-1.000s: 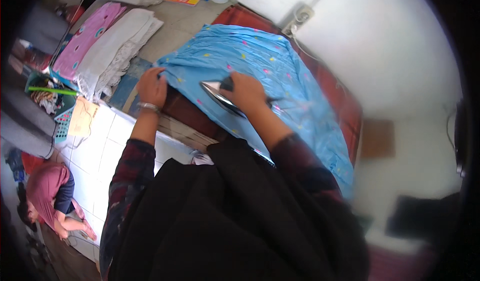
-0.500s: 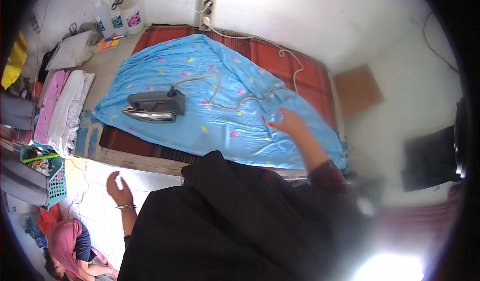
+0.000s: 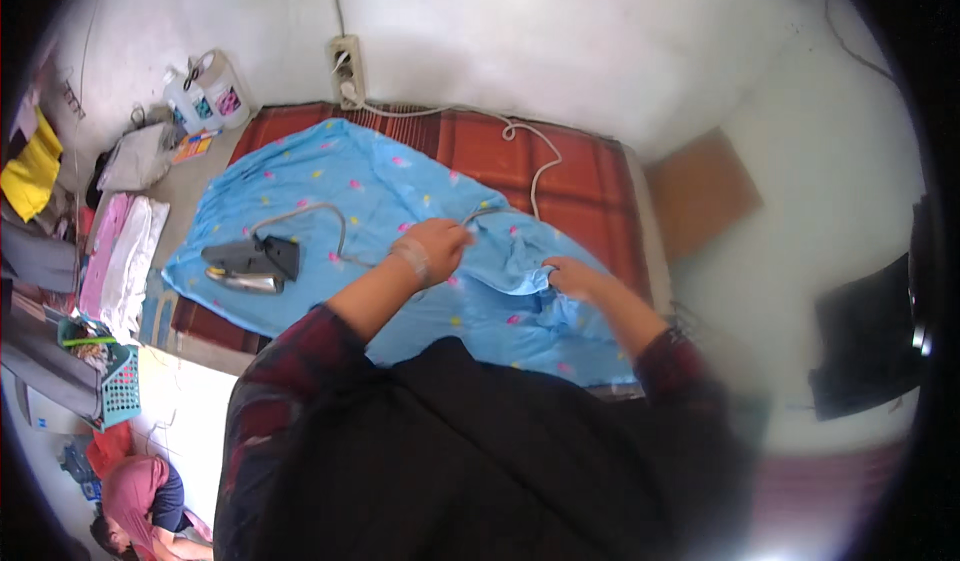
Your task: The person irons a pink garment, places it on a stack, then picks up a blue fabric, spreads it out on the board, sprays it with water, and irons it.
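Looking down from the head camera, we have both hands on the blue cloth (image 3: 400,201), a light sheet dotted with small coloured spots, spread over a red striped mat (image 3: 580,171) on the counter (image 3: 190,196). Our left hand (image 3: 435,246) rests near the middle of the cloth, fingers curled over the grey cord (image 3: 335,221) where it crosses the fabric; whether they truly grip the cord or only press on it we cannot tell. Our right hand (image 3: 572,279) has its fingers clenched on a bunched fold of the cloth at its right side.

As we judge it, the work is partly done: the left half of the cloth lies fairly flat and smooth, while the part under and between our hands is gathered and creased, so that stretch is left to straighten. The iron (image 3: 250,264) sits on the left part of the cloth, well apart from both hands, and nobody holds it.

Around this, the white cable (image 3: 530,161) runs across the mat up to a wall socket (image 3: 345,66), and the cord looping over the cloth is what stands most in the way of the fabric. Two plastic jugs (image 3: 205,96) stand at the far left corner, folded pink and white laundry (image 3: 120,261) lies left of the cloth, and a teal basket (image 3: 115,386) sits below it. Another person (image 3: 140,501) crouches on the floor at lower left.
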`<action>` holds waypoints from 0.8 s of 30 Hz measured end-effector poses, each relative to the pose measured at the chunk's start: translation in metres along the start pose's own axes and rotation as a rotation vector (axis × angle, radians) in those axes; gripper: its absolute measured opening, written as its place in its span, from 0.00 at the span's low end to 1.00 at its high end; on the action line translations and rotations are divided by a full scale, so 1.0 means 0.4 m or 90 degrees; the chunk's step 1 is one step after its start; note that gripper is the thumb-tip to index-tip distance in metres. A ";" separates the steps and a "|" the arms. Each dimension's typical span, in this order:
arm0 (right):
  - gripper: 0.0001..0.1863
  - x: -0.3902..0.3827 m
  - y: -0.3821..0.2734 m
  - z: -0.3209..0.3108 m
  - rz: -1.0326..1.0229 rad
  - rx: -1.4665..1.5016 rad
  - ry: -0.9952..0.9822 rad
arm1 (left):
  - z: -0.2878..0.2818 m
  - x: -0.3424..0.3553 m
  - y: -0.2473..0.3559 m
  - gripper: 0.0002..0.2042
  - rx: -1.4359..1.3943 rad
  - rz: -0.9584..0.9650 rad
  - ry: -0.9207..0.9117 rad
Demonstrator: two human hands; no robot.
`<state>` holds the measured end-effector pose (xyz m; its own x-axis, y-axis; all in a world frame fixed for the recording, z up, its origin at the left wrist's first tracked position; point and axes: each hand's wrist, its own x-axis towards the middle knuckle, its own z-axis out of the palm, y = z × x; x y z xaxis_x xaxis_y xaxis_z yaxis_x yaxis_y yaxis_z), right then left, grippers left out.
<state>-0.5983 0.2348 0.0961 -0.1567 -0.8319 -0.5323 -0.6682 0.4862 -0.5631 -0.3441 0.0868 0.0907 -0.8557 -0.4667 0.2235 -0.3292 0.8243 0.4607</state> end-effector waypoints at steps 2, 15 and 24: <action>0.17 0.013 0.031 -0.016 -0.051 0.071 0.030 | 0.081 0.162 -0.022 0.11 0.072 -0.004 -0.029; 0.17 0.217 0.266 -0.403 0.071 -0.131 0.342 | 0.050 0.484 -0.026 0.13 0.055 -0.221 0.051; 0.15 0.434 0.313 -0.589 0.257 -0.417 0.655 | -0.041 0.414 -0.004 0.12 -0.157 -0.117 0.262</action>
<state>-0.8808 0.0881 0.0821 -0.7215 -0.6223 0.3037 -0.6272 0.7731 0.0940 -0.4786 0.0031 0.1409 -0.5483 -0.7255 0.4160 -0.3135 0.6395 0.7020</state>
